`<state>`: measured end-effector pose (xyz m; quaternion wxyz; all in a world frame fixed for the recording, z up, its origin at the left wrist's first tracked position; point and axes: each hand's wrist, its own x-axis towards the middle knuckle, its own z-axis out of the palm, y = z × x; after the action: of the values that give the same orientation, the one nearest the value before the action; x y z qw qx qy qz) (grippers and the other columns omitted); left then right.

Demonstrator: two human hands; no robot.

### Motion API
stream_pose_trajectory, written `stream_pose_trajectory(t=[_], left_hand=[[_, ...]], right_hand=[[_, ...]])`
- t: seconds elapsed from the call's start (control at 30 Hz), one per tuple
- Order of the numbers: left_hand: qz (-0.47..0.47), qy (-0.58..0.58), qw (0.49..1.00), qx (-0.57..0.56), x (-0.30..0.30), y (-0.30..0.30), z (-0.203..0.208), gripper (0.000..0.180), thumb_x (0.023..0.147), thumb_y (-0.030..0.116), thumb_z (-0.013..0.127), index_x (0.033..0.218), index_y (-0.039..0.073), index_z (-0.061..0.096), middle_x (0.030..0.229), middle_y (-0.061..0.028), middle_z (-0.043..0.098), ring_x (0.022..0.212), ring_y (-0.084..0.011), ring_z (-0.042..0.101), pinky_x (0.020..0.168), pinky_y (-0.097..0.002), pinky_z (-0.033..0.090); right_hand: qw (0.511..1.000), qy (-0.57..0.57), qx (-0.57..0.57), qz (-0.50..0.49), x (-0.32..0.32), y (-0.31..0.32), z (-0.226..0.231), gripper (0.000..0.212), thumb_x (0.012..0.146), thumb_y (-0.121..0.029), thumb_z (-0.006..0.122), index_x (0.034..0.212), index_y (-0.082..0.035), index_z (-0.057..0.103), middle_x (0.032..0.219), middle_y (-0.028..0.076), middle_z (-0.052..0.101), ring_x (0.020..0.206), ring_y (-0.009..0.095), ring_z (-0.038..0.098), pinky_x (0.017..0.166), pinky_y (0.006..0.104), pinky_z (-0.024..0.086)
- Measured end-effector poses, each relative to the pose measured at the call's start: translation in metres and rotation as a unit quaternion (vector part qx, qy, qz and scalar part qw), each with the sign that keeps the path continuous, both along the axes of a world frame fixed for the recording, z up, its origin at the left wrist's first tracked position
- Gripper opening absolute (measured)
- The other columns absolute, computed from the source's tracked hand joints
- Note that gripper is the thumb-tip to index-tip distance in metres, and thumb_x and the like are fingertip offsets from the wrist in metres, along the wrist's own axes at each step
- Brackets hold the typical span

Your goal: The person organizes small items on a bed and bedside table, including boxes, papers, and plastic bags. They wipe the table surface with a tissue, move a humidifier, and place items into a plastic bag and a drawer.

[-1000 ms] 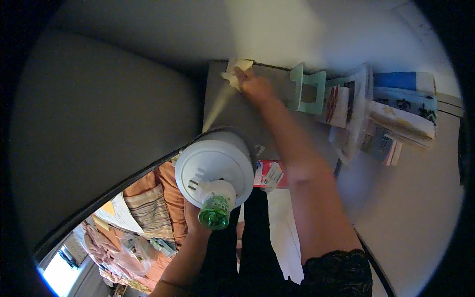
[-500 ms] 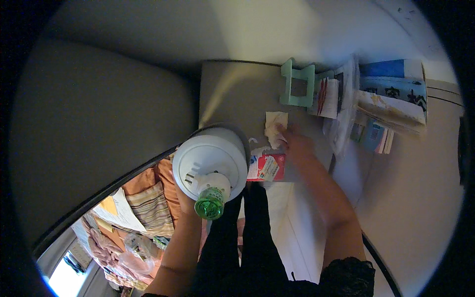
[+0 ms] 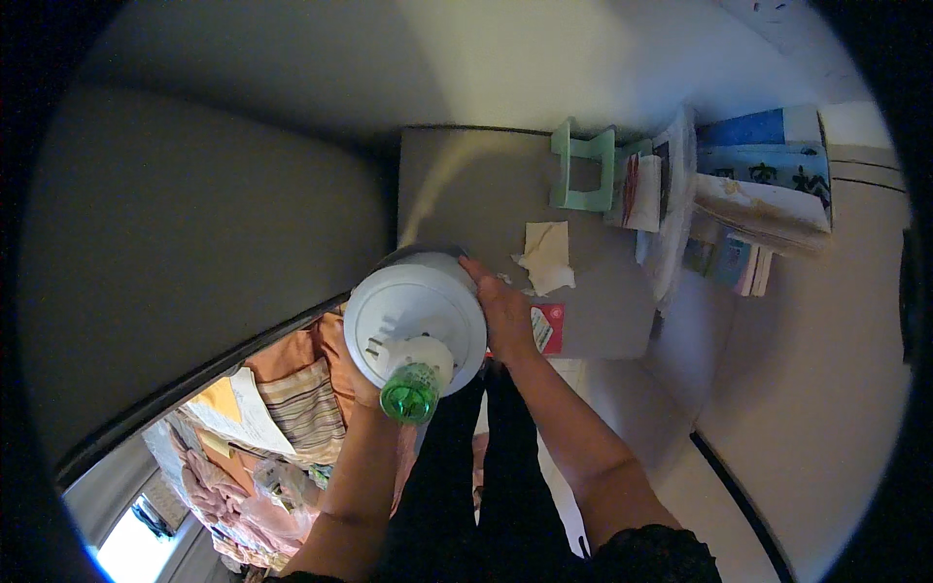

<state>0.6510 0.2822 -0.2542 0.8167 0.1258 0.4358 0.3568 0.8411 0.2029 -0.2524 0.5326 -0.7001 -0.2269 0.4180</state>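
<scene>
Between my hands is a round container with a white top [image 3: 413,287]. A white plug-in vaporizer [image 3: 425,356] with prongs and a green bottle [image 3: 410,394] rests on that top. My left hand [image 3: 361,374] is wrapped round the container's left side, mostly hidden behind it. My right hand [image 3: 503,309] grips its right side, fingers along the upper rim. Beyond my right hand, a crumpled beige paper tissue [image 3: 547,255] lies on the grey-brown tabletop [image 3: 466,185], with small torn scraps beside it. A red box [image 3: 551,327] is partly covered by my right hand.
A pale green stand [image 3: 584,167] stands at the table's back, beside books and a clear plastic sleeve [image 3: 674,219]. Further right are more books [image 3: 763,185]. A dark panel [image 3: 204,262] rises on the left. Orange bedding [image 3: 284,358] with a striped cloth and papers lies lower left.
My right hand has let go of the tissue and moved left onto the container's side. The tissue now lies loose on the tabletop. The container has hardly moved.
</scene>
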Motion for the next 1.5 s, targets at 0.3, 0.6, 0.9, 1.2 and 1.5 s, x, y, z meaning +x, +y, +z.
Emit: stream_pose_trajectory(t=[0.3,0.6,0.9,1.2,1.5], left_hand=[[-0.035,-0.008,0.999,0.006,0.078,0.054,0.064,0.058,0.090,0.051,0.035,0.125,0.005,0.048,0.120,-0.0143,0.053,0.107,-0.0284,0.052,0.093,-0.0409,0.042],[-0.049,0.032,0.994,0.094,0.164,0.123,0.038,0.042,0.092,0.041,0.035,0.114,0.011,0.054,0.110,-0.0084,0.059,0.099,-0.0243,0.058,0.086,-0.0406,0.050],[-0.014,0.025,0.992,0.125,0.160,0.143,0.017,0.049,0.092,0.045,0.034,0.119,0.009,0.052,0.121,-0.0085,0.053,0.112,-0.0246,0.050,0.097,-0.0399,0.040],[0.120,0.026,0.980,0.158,0.162,0.103,0.034,0.051,0.091,0.045,0.034,0.125,0.009,0.046,0.127,-0.0085,0.048,0.118,-0.0241,0.045,0.099,-0.0405,0.036],[0.154,0.151,0.972,0.094,0.163,0.057,0.036,0.061,0.085,0.049,0.050,0.132,0.013,0.037,0.136,-0.0078,0.039,0.129,-0.0203,0.031,0.105,-0.0448,0.015]], right_hand=[[0.999,0.009,-0.037,-0.002,0.056,0.042,0.049,0.056,0.095,-0.049,0.027,0.122,-0.009,0.055,0.117,0.016,0.059,0.110,0.031,0.055,0.096,0.0379,0.038],[0.994,-0.001,-0.085,-0.068,0.127,0.118,0.012,0.068,0.091,-0.058,0.027,0.102,-0.004,0.066,0.101,0.018,0.065,0.100,0.034,0.058,0.090,0.0386,0.040],[0.993,0.025,-0.028,-0.108,0.119,0.141,-0.020,0.071,0.084,-0.065,0.039,0.099,-0.001,0.067,0.093,0.012,0.066,0.088,0.022,0.059,0.085,0.0344,0.042],[0.997,-0.078,0.009,-0.004,0.124,0.171,-0.033,0.054,0.090,-0.048,0.040,0.097,-0.001,0.066,0.088,0.016,0.066,0.078,0.025,0.061,0.075,0.0339,0.046],[0.951,-0.204,0.134,-0.192,0.118,0.133,-0.036,0.027,0.086,-0.027,0.059,0.096,-0.002,0.062,0.080,0.010,0.064,0.072,0.017,0.059,0.067,0.0296,0.047]])
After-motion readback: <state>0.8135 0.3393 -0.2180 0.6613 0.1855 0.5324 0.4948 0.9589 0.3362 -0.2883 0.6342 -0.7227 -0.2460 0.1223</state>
